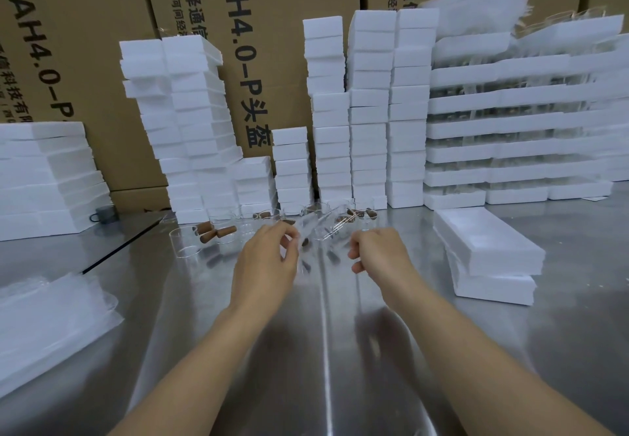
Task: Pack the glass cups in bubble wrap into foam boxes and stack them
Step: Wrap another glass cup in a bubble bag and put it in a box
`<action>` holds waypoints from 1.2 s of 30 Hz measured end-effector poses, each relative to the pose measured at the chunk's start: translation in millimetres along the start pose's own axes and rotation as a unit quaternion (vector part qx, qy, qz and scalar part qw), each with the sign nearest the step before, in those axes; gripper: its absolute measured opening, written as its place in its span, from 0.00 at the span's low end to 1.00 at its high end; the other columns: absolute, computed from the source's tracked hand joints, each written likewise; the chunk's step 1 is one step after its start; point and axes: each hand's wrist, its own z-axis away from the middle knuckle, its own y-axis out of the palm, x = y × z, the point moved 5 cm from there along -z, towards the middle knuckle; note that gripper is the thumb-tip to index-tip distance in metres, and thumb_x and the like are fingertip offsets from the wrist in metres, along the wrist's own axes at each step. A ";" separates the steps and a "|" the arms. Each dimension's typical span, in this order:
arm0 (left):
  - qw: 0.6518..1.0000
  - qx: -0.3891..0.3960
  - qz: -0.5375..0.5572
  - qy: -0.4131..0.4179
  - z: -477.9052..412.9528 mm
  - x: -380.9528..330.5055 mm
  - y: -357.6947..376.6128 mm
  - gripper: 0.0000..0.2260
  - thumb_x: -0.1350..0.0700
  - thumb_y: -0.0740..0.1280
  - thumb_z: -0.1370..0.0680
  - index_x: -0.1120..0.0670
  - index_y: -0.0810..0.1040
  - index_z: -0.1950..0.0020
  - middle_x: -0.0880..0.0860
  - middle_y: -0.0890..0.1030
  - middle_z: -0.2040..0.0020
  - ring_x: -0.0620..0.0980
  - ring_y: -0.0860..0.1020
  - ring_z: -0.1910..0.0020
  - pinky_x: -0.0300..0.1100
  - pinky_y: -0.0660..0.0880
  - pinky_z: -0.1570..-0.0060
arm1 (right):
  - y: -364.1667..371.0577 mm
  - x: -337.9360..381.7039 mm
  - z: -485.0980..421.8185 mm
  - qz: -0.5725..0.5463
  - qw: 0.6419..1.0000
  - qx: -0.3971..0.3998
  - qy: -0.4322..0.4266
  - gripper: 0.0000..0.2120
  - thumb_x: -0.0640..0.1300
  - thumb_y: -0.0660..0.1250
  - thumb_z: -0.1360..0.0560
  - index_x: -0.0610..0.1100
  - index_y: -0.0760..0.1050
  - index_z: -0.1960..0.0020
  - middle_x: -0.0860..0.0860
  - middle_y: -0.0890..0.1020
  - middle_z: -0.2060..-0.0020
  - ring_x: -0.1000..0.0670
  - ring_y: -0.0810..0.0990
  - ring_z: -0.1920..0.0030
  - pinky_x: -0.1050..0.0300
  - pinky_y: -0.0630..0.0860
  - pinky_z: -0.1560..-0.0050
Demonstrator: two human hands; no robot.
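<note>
Pinching blurred bubble wrap [318, 236] between curled left hand [269, 258] and right hand [377, 251], above the worktop [306, 350]. Could let slick glass slip out, or knock bare glass cups [185, 243] crowded at 12 o'clock.

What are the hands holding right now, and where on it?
Apparently a clear sheet of bubble wrap, blurred: the left hand pinches its left edge, the right hand grips its right edge.
</note>
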 end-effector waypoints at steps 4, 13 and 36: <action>0.994 0.058 0.016 -0.087 1.0 17.9 14.3 0.07 0.47 0.66 0.17 0.39 0.76 0.55 0.39 0.83 0.57 0.41 0.80 0.60 0.46 0.78 0.55 | 2.0 4.1 -1.4 -0.057 0.998 0.017 -0.012 0.09 0.41 0.63 0.21 0.43 0.78 0.58 0.49 0.81 0.68 0.50 0.75 0.73 0.59 0.67 0.69; 0.985 0.084 0.058 -0.136 4.9 19.9 22.1 0.06 0.45 0.61 0.15 0.39 0.73 0.52 0.41 0.84 0.60 0.48 0.83 0.58 0.51 0.80 0.49 | 15.7 -6.5 -0.3 -0.003 0.997 0.071 0.034 0.07 0.41 0.63 0.18 0.41 0.76 0.53 0.47 0.83 0.66 0.54 0.75 0.80 0.69 0.62 0.82; 0.988 0.082 0.020 0.131 22.0 -47.0 14.0 0.05 0.52 0.62 0.13 0.46 0.77 0.42 0.38 0.76 0.43 0.44 0.76 0.42 0.49 0.76 0.45 | 17.4 -28.6 -6.5 -0.088 0.968 0.169 0.163 0.06 0.49 0.71 0.23 0.49 0.79 0.57 0.54 0.85 0.66 0.56 0.69 0.75 0.64 0.56 0.77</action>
